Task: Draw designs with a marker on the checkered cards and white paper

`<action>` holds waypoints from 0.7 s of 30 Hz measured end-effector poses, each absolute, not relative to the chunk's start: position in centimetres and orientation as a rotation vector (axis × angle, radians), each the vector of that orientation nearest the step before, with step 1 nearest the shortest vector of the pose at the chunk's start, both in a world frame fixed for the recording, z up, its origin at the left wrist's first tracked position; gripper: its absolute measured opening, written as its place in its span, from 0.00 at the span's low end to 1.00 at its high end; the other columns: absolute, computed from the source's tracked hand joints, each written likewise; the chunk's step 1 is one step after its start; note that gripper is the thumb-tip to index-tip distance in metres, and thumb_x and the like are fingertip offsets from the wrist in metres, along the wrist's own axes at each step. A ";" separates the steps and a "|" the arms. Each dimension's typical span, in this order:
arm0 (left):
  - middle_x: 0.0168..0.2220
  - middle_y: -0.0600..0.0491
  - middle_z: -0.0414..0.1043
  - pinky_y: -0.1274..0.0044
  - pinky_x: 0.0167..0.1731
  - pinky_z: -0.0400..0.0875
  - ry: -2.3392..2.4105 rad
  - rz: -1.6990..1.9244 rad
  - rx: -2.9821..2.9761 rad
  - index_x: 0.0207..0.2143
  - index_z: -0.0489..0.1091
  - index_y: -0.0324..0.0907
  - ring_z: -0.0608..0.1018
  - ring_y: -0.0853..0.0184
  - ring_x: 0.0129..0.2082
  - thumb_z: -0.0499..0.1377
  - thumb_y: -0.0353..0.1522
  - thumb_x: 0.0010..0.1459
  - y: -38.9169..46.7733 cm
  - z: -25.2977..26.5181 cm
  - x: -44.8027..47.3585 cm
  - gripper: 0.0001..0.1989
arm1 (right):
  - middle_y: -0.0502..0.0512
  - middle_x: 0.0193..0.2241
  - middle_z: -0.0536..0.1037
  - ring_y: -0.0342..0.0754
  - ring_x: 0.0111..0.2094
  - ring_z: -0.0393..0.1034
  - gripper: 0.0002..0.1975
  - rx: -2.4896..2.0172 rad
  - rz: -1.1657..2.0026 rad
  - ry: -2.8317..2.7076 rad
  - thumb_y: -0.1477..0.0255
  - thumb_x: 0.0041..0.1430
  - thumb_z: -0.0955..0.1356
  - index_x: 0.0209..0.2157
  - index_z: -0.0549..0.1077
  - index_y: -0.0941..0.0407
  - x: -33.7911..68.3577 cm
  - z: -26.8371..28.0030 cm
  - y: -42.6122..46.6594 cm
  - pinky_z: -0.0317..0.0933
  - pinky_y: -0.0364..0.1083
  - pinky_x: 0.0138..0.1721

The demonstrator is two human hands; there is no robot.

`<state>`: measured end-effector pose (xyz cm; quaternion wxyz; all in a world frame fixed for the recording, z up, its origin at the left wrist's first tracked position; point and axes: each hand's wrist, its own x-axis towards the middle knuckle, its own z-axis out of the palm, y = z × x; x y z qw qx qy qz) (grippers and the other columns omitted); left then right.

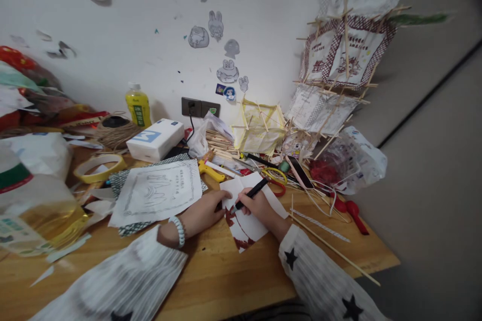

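My right hand (258, 206) grips a black marker (255, 190), its tip down on a white sheet of paper (251, 215). Dark red leaf-like shapes (243, 242) cover the lower left part of that sheet, close to the tip. Pressing the sheet's left edge, my left hand (205, 213) lies with thumb and fingers apart and holds nothing up. A bead bracelet (179, 232) circles the left wrist. Left of this hand, a drawn-on white sheet (158, 190) rests on a dark patterned piece.
Behind the sheet lie a yellow glue gun (213, 170), scissors (276, 176), a phone (300, 171) and thin sticks (218, 141). A tissue box (156, 140), tape roll (100, 168) and oil bottle (33, 210) stand left. A stick-and-paper lantern tower (339, 55) rises at right.
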<state>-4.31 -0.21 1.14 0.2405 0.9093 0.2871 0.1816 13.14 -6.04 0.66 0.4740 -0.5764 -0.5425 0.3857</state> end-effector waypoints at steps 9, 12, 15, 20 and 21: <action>0.41 0.48 0.75 0.72 0.44 0.68 0.817 0.704 2.341 0.44 0.69 0.40 0.76 0.62 0.41 0.52 0.25 0.50 -0.3 1.1 -4.2 0.17 | 0.45 0.12 0.66 0.39 0.14 0.58 0.13 -1.252 0.813 -1.176 0.64 0.52 0.64 0.22 0.70 0.58 14.0 1.0 -5.6 0.52 0.39 0.17; 0.37 0.49 0.74 0.72 0.39 0.70 0.896 0.894 2.272 0.45 0.67 0.40 0.76 0.63 0.36 0.51 0.29 0.53 -0.3 1.5 -4.3 0.16 | 0.47 0.15 0.69 0.40 0.17 0.61 0.16 -1.142 0.649 -1.021 0.60 0.55 0.63 0.27 0.71 0.58 15.2 1.8 -5.8 0.54 0.40 0.19; 0.35 0.51 0.73 0.72 0.37 0.71 1.018 1.077 2.232 0.47 0.65 0.40 0.76 0.64 0.34 0.51 0.31 0.53 0.2 1.6 -4.6 0.17 | 0.48 0.15 0.70 0.42 0.17 0.62 0.20 -1.088 0.582 -0.873 0.54 0.56 0.61 0.31 0.71 0.58 16.3 2.4 -6.0 0.55 0.40 0.18; 0.39 0.50 0.70 0.72 0.35 0.71 1.114 1.291 2.103 0.48 0.62 0.41 0.75 0.64 0.35 0.49 0.30 0.54 0.8 1.0 -4.7 0.18 | 0.48 0.17 0.72 0.41 0.18 0.62 0.19 -1.036 0.550 -0.834 0.54 0.51 0.66 0.31 0.71 0.57 16.6 2.3 -5.4 0.55 0.41 0.19; 0.38 0.51 0.69 0.72 0.34 0.71 1.085 1.286 2.063 0.48 0.61 0.41 0.75 0.64 0.33 0.48 0.30 0.55 0.5 0.9 -4.6 0.17 | 0.49 0.19 0.72 0.41 0.18 0.63 0.18 -1.022 0.554 -0.839 0.56 0.50 0.68 0.32 0.71 0.57 16.5 2.3 -5.3 0.56 0.41 0.20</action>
